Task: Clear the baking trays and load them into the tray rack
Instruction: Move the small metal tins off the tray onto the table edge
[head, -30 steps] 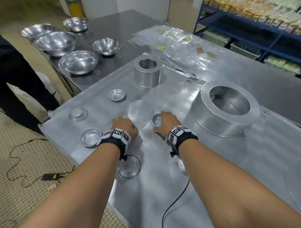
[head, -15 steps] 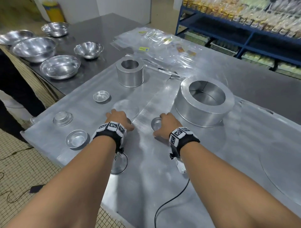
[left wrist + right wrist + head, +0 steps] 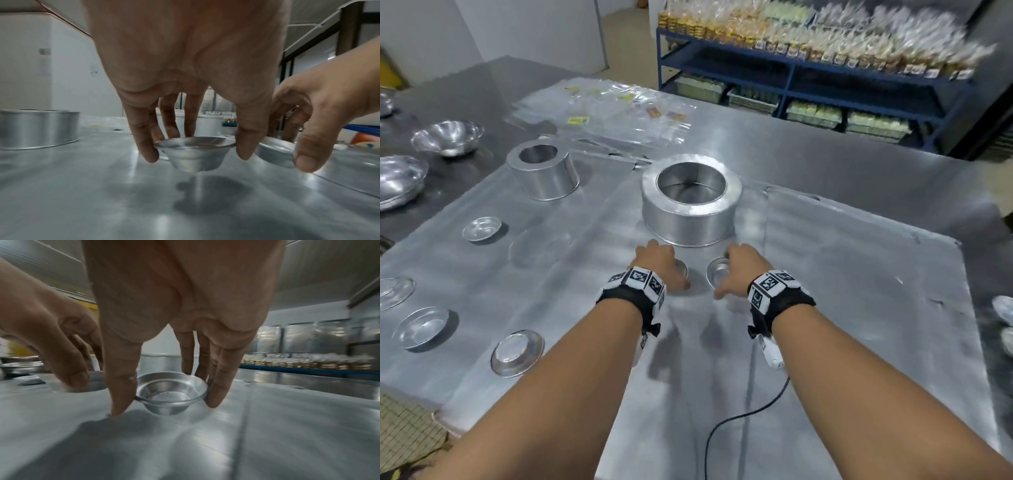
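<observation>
Two large flat baking trays (image 3: 859, 308) lie side by side on the steel table. My left hand (image 3: 659, 265) pinches a small metal cup (image 3: 194, 154) by its rim and holds it just above the tray, its shadow beneath. My right hand (image 3: 739, 270) pinches a second small metal cup (image 3: 171, 394) between thumb and fingers, also lifted slightly. In the head view the right cup (image 3: 717, 272) shows between the hands; the left one (image 3: 681, 269) is mostly hidden under the fingers. Both hands sit just in front of the large round cake tin (image 3: 690, 198).
A smaller round tin (image 3: 542, 174) stands at the back left. Several small metal cups (image 3: 482, 228) and shallow dishes (image 3: 517, 353) dot the left tray. Mixing bowls (image 3: 448, 137) stand on the dark table at left, plastic bags (image 3: 613, 113) behind, blue shelving (image 3: 808, 75) beyond.
Both hands have closed on the small cups and lifted them off the tray. The head view has swung to the right, and the hands now lie closer to the large tin.
</observation>
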Demonstrator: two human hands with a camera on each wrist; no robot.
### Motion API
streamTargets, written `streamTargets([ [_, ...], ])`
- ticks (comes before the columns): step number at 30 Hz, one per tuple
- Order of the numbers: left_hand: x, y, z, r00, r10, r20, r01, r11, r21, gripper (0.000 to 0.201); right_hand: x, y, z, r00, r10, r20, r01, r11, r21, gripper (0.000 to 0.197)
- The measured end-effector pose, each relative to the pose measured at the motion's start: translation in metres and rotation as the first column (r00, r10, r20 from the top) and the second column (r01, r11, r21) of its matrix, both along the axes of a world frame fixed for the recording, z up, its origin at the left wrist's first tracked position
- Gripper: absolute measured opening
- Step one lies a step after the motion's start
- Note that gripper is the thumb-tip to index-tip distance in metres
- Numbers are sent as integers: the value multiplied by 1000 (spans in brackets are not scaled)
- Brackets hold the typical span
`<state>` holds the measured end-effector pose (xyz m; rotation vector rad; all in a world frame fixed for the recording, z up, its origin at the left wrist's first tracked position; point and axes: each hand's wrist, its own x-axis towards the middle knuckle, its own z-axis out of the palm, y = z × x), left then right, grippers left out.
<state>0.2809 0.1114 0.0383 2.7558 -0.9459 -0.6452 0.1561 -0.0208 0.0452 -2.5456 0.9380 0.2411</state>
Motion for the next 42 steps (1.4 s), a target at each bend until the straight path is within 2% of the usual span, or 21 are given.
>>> streamTargets([
  [7,-91,-103,3,965,-262,13,261,963,64,61,-111,-78,10,986,-159,-53,160,987,7,88],
  [10,-127,-152,-7,899,-433,70,421,896,145,82,-156,-108,10,971,-234,-55,234,972,0,84],
  [13,-160,-199,-22,849,-524,70,506,844,180,80,-198,-138,8,953,-299,-52,299,954,3,82],
  [20,-243,-282,-12,796,-605,15,600,792,110,44,-287,-206,-1,907,-414,-73,415,910,4,89],
  [29,-331,-391,-14,692,-718,70,721,692,-26,46,-379,-310,-8,853,-517,-67,514,856,-56,66],
  [33,-364,-446,-19,690,-721,67,724,685,-84,45,-409,-361,-9,818,-574,-39,571,819,-57,54],
  [38,-401,-509,-27,659,-748,78,751,652,-99,49,-435,-422,-13,786,-618,-13,616,786,-59,58],
  [42,-422,-552,-45,662,-744,89,749,654,-109,48,-454,-458,-26,748,-664,12,664,748,-19,38],
])
